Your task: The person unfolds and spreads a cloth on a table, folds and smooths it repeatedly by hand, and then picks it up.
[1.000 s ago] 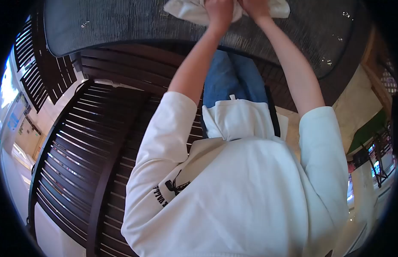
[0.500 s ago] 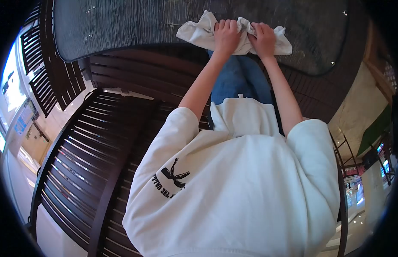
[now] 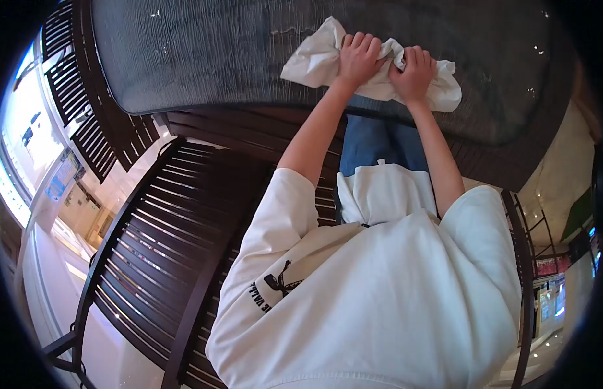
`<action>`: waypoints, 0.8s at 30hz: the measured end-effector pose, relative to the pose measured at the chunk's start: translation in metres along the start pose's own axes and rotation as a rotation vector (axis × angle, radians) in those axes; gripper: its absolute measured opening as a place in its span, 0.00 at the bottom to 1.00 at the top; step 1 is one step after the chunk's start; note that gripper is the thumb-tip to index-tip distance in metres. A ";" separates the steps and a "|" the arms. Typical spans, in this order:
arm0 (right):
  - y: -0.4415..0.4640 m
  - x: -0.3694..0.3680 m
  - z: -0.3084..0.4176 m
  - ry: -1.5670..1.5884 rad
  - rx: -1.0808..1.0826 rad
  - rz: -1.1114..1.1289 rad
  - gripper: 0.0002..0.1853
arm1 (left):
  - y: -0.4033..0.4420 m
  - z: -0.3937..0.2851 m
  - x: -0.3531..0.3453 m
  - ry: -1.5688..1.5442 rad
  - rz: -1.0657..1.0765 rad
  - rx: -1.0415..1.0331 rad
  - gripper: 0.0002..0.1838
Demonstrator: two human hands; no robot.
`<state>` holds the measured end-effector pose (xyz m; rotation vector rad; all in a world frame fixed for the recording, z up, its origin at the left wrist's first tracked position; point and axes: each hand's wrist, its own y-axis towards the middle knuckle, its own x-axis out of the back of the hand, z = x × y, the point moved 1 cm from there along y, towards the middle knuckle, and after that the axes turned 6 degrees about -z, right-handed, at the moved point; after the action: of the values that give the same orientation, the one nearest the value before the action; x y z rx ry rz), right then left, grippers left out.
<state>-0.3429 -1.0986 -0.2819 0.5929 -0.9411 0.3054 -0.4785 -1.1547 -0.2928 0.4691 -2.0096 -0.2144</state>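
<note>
A crumpled white cloth [image 3: 318, 59] lies on the dark glass tabletop [image 3: 211, 58], near its front edge. My left hand [image 3: 360, 60] is closed over the middle of the cloth, with the fingers curled into it. Beside it, my right hand [image 3: 413, 74] grips the cloth closer to its right end. Between the two hands a fold of fabric bunches up. Both forearms reach forward over the table edge, and the fingertips are partly hidden in the folds.
Below the tabletop runs a brown slatted table frame [image 3: 243, 133]. To the left stands a slatted bench or chair [image 3: 165, 240], with another slatted seat [image 3: 87, 97] farther off. My blue-jeaned legs [image 3: 386, 142] extend under the table.
The whole view has shifted, so table, cloth and hands appear lower and farther right. Both hands keep their hold on the cloth, which looks slightly farther left relative to the table.
</note>
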 end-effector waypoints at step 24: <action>0.080 -0.038 -0.017 -0.143 0.048 0.049 0.18 | 0.072 0.040 -0.018 -0.007 -0.109 -0.007 0.16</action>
<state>-0.3926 -1.0239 -0.2933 0.6428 -1.0893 0.3334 -0.5232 -1.0837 -0.3008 0.5745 -1.9912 -0.2906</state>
